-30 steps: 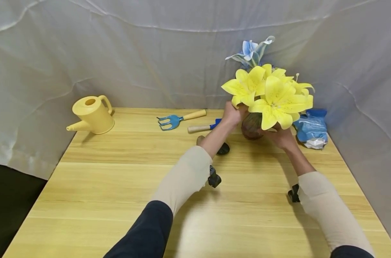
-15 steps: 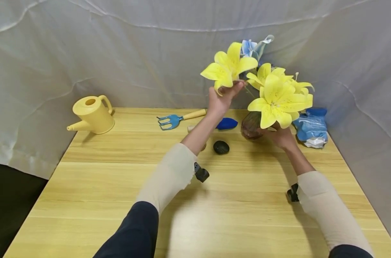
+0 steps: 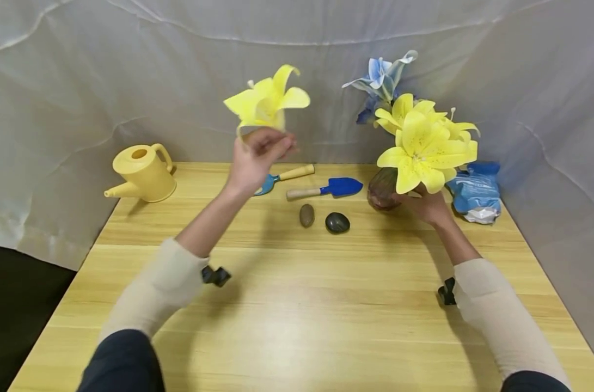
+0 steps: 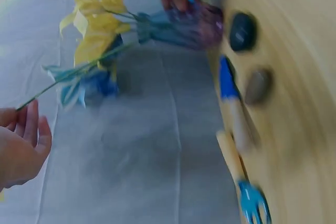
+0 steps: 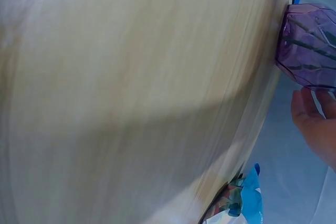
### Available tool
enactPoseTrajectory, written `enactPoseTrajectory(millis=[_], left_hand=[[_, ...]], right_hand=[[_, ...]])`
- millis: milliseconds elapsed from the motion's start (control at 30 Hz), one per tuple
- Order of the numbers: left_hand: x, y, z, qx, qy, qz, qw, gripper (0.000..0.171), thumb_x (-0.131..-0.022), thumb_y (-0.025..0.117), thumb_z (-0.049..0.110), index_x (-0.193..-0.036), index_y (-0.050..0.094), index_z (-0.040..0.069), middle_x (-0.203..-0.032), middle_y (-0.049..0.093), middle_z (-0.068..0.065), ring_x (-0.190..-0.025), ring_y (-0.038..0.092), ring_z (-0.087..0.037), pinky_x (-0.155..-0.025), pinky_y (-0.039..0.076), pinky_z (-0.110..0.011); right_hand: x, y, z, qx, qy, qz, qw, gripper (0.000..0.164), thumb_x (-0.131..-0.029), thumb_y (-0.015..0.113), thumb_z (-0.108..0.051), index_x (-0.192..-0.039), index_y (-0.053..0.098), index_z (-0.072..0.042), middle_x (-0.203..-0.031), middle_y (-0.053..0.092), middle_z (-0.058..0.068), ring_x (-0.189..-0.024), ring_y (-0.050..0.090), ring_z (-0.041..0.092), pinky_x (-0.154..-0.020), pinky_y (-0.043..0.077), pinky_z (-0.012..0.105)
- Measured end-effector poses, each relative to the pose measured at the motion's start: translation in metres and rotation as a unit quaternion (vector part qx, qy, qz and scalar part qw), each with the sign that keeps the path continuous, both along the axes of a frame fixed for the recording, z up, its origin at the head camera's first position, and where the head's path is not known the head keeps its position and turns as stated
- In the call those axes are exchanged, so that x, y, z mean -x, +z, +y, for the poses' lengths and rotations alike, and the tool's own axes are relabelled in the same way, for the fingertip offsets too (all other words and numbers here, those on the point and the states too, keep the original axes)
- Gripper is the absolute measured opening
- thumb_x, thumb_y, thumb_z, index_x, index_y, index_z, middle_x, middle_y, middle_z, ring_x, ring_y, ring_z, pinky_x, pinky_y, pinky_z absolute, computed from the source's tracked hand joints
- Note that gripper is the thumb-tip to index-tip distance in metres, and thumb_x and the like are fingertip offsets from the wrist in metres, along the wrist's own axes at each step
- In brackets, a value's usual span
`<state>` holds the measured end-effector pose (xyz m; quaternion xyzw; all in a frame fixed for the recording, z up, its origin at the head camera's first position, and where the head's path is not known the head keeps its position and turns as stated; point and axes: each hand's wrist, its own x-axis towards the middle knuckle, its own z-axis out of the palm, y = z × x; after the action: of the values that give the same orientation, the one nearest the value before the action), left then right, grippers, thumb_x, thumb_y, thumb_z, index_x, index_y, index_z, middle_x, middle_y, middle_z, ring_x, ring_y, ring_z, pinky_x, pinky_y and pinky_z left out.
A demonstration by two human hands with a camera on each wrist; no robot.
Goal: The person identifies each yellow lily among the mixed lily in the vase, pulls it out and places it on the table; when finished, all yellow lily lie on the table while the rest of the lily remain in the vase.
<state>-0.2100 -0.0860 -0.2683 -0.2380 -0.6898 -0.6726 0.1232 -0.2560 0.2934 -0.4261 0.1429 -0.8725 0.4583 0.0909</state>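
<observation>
My left hand (image 3: 251,166) pinches the thin green stem (image 4: 55,83) of a yellow lily (image 3: 266,103), raised above the back of the table. In the left wrist view this stem stretches past the bouquet. At the back right stands a purple faceted glass vase (image 5: 310,48), holding more yellow lilies (image 3: 419,144) and a blue flower (image 3: 381,76). My right hand (image 3: 426,208) grips the vase's side, its fingertips against the glass in the right wrist view; petals partly cover this hand from above.
A blue trowel (image 3: 344,187) and a partly hidden blue hand fork (image 3: 266,186) lie along the back edge. Before them rest a brown stone (image 3: 306,215) and a black stone (image 3: 337,222). A yellow watering can (image 3: 145,174) stands left; a blue bag (image 3: 475,193) sits right.
My left hand has drawn one yellow lily up and left, away from the bouquet. The trowel and stones are now uncovered, the fork partly covered. My right hand has stayed at the vase.
</observation>
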Motion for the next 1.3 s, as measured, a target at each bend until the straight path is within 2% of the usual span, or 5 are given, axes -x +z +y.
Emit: enactPoseTrajectory(millis=[300,600,767,1067,1300], left_hand=[[-0.030,-0.044,-0.101,0.264,0.019,-0.170,0.9493,0.026,-0.086,0.058,0.027,-0.093,0.063,0.002,-0.082,0.065,-0.010,-0.076,0.062,-0.022,-0.071,0.050,-0.031],[-0.051,-0.091,-0.173,0.328,-0.068,-0.307,0.8905,0.018,-0.089,0.052,0.009,-0.090,0.059,-0.007,-0.080,0.061,-0.018,-0.079,0.060,-0.032,-0.070,0.051,-0.038],[-0.063,-0.114,-0.194,0.338,-0.051,-0.331,0.8796,0.018,-0.087,0.051,0.002,-0.091,0.056,-0.015,-0.079,0.061,-0.021,-0.072,0.062,-0.027,-0.067,0.051,-0.039],[-0.078,-0.131,-0.206,0.366,-0.032,-0.341,0.8654,0.016,-0.087,0.050,0.001,-0.083,0.059,-0.011,-0.075,0.061,-0.016,-0.068,0.061,-0.025,-0.061,0.052,-0.035],[-0.089,-0.110,-0.196,0.519,0.006,-0.232,0.8228,0.031,-0.085,0.056,0.015,-0.056,0.058,0.004,-0.051,0.053,0.001,-0.045,0.047,-0.009,-0.042,0.041,-0.025]], right_hand=[[0.020,-0.025,0.018,-0.030,-0.020,-0.034,0.999,0.068,-0.073,0.069,-0.037,-0.131,0.033,-0.036,-0.131,0.033,-0.008,-0.112,0.044,0.024,-0.083,0.039,0.050],[0.013,-0.016,0.012,-0.043,-0.027,-0.042,0.998,0.062,-0.073,0.069,-0.038,-0.128,0.039,-0.033,-0.129,0.036,-0.003,-0.110,0.044,0.031,-0.084,0.038,0.051],[-0.003,0.004,-0.001,-0.046,-0.025,-0.038,0.998,0.060,-0.076,0.068,-0.034,-0.129,0.040,-0.027,-0.130,0.036,0.003,-0.110,0.042,0.038,-0.084,0.036,0.052],[0.017,-0.024,0.017,-0.057,-0.029,-0.056,0.996,0.066,-0.074,0.067,-0.042,-0.131,0.035,-0.033,-0.132,0.034,-0.001,-0.111,0.044,0.030,-0.085,0.037,0.052],[0.034,-0.043,0.030,-0.065,-0.035,-0.058,0.996,0.065,-0.073,0.067,-0.044,-0.129,0.037,-0.035,-0.131,0.035,-0.007,-0.112,0.044,0.029,-0.083,0.038,0.052]])
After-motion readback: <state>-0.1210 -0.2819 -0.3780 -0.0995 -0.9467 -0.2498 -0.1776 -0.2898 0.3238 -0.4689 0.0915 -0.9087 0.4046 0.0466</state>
